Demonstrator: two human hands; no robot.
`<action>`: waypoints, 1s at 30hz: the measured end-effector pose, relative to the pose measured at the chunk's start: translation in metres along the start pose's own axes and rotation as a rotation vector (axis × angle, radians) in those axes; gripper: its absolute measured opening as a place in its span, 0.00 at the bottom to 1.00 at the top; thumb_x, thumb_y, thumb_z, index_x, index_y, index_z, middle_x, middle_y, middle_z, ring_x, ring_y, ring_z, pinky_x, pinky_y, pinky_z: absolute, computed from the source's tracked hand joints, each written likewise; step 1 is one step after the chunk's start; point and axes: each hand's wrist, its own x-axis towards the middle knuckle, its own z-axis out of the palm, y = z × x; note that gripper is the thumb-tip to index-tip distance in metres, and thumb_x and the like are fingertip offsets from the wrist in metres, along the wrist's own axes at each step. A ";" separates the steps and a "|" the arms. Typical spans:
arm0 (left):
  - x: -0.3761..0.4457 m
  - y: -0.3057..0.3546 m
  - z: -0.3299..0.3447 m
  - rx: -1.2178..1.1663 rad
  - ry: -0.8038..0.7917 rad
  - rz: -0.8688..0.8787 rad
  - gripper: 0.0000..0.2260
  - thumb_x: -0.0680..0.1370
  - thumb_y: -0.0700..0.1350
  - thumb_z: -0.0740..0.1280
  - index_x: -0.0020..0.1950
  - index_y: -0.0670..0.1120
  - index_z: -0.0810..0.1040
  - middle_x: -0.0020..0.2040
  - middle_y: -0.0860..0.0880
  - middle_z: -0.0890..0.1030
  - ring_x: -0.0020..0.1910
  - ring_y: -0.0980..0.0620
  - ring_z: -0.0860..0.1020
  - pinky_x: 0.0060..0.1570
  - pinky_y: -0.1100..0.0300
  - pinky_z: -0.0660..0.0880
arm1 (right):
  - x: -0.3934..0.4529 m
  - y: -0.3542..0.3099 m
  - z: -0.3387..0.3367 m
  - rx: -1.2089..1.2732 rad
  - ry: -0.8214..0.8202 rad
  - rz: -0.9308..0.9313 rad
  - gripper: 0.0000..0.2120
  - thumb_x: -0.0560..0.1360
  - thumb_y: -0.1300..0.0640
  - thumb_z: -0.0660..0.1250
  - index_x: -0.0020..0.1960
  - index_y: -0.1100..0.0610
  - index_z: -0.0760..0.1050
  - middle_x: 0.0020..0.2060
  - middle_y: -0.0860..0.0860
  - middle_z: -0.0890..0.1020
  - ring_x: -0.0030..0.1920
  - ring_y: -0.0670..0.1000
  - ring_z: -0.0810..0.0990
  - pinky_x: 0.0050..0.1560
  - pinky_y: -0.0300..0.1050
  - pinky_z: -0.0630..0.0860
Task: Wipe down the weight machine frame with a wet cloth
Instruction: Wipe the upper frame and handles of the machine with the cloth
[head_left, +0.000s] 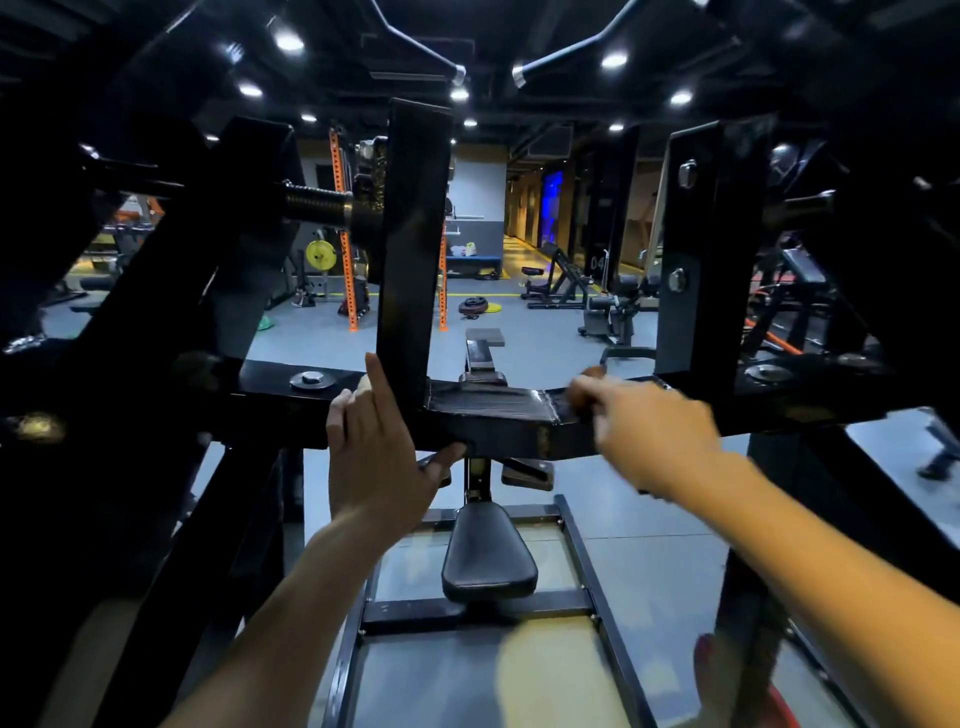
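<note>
Braced on the crossbar (291, 410), the left hand (374, 457) is spread open — the blurred right hand (644, 431) is gripped on a dark cloth (582, 402), mid-wipe; further strokes rightward are likely called for.

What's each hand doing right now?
Left hand: open, fingers straight against the black steel crossbar.
Right hand: motion-blurred on the crossbar; grip cannot be told.

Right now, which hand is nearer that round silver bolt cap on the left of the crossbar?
Left. The left hand rests just beside the bolt cap; the right hand is farther along the crossbar.
</note>
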 end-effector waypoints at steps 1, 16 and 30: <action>0.000 0.000 0.001 -0.009 0.000 0.001 0.53 0.76 0.74 0.56 0.81 0.32 0.46 0.69 0.33 0.72 0.69 0.33 0.70 0.73 0.44 0.56 | -0.001 0.019 -0.004 -0.020 0.002 0.080 0.20 0.83 0.57 0.56 0.68 0.36 0.69 0.49 0.50 0.80 0.40 0.56 0.77 0.42 0.49 0.77; 0.001 -0.002 0.004 -0.024 0.027 0.010 0.55 0.75 0.76 0.57 0.81 0.31 0.47 0.68 0.33 0.72 0.68 0.33 0.70 0.73 0.42 0.60 | 0.005 -0.018 0.005 0.124 -0.030 -0.014 0.20 0.84 0.53 0.55 0.71 0.33 0.67 0.46 0.47 0.76 0.43 0.55 0.79 0.43 0.49 0.77; 0.001 0.000 0.003 -0.103 0.054 0.026 0.59 0.70 0.72 0.69 0.81 0.32 0.47 0.69 0.33 0.72 0.69 0.34 0.70 0.73 0.43 0.59 | 0.027 -0.080 0.014 0.282 -0.096 -0.130 0.18 0.83 0.55 0.56 0.68 0.39 0.70 0.52 0.52 0.79 0.51 0.59 0.79 0.42 0.49 0.68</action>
